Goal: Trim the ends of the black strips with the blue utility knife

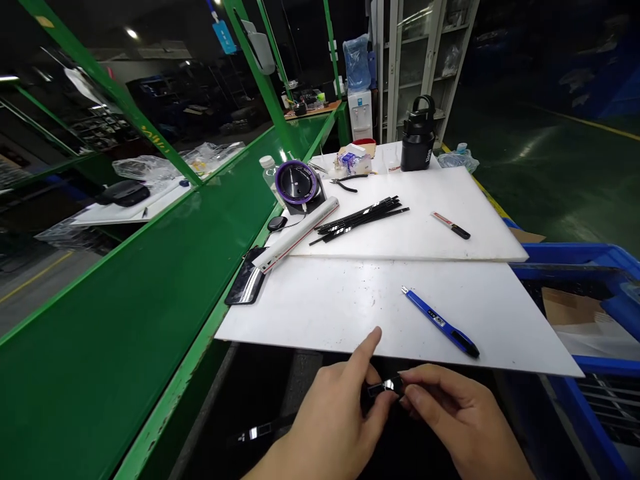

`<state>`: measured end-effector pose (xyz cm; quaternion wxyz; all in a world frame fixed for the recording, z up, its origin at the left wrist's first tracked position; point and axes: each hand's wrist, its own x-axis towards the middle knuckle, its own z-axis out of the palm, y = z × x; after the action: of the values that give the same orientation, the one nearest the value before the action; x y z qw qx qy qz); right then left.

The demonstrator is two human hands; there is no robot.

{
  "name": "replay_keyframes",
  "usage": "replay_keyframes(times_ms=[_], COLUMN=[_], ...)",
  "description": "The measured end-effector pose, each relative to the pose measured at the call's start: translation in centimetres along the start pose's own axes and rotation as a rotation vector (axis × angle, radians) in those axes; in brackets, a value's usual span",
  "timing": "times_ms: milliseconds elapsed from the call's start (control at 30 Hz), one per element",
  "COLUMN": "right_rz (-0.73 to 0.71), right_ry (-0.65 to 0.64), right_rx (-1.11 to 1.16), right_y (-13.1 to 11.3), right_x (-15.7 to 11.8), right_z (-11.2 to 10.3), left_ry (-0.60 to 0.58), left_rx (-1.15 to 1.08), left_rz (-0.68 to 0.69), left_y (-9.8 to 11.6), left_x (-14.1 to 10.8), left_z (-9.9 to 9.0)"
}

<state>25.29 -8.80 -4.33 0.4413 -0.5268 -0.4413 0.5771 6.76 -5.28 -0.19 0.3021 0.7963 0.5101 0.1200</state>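
Just off the table's near edge, my left hand (340,407) pinches a glossy black strip (385,386) between thumb and fingers, its index finger stretched out toward the white board. My right hand (457,413) is closed on the right end of the same strip, thumb against fingertips. Part of a black strip with bright reflections (257,432) shows to the left of my left wrist. A blue cutter knife (440,323) lies on the white board (320,307) beyond my hands. Farther back, a bundle of thin black strips (357,219) rests on a thicker white slab (410,237).
A red and black cutter (451,225), pliers (350,182), a black bottle (418,137) and a round purple-rimmed device (296,182) stand or lie farther back. A phone (247,277) and a long white bar (297,235) are at left. Blue crates (580,253) stand at right.
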Motion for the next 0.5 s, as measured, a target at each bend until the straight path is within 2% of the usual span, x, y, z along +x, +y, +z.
replay_keyframes(times_ms=[167,300,500], right_rz=[0.102,0.139,0.105], right_ry=[0.027,0.05,0.129], right_rx=[0.054,0.122,0.289], right_y=[1.5,2.0,1.6], right_x=[0.0,0.3,0.6], right_z=[0.1,0.3,1.3], left_ry=[0.006,0.07,0.224], left_rx=[0.086,0.138,0.179], left_rz=[0.14,0.192,0.12], left_y=[-0.3,-0.6,-0.3], left_x=[0.1,0.4,0.6], left_z=[1.0,1.9,2.2])
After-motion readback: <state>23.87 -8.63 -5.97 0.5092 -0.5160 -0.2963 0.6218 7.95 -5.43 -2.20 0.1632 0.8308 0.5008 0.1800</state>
